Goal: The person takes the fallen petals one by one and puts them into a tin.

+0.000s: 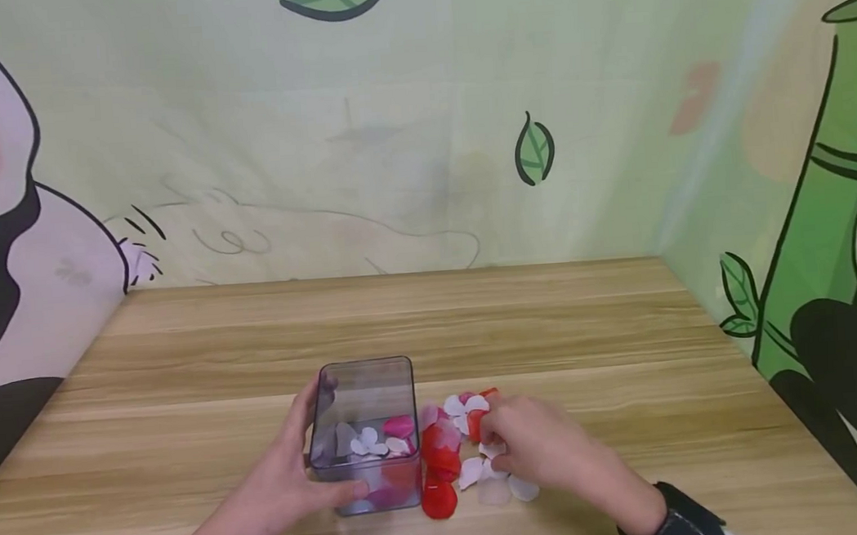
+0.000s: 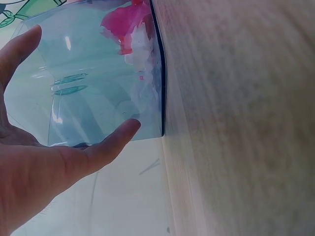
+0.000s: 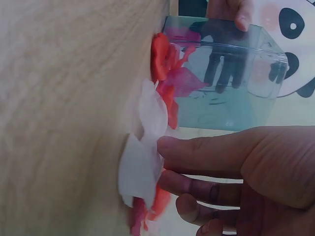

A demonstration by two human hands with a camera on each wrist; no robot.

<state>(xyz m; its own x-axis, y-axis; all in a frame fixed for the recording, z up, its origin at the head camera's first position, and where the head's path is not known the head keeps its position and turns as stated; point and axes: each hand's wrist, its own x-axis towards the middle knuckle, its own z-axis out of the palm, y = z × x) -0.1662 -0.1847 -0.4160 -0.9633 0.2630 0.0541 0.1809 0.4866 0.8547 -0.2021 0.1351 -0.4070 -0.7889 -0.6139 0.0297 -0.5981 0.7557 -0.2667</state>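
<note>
My left hand (image 1: 293, 468) grips a clear, grey-tinted plastic box (image 1: 375, 485), its thumb on the front wall and its fingers round the left side. Inside the box lie white, pink and red artificial petals (image 1: 369, 443); more colour shows through the wall. Right of the box, a loose heap of red petals (image 1: 440, 500) and white petals (image 1: 472, 471) is spread on the table. My right hand (image 1: 538, 441) reaches down into this heap, thumb and forefinger pinching at a white petal (image 3: 153, 115). In the right wrist view its other fingers are bent.
The wood-grain table (image 1: 587, 331) extends behind and to both sides of the box. Its far edge meets a printed backdrop (image 1: 407, 154) with panda and bamboo drawings. A black band (image 1: 672, 518) wraps the right wrist.
</note>
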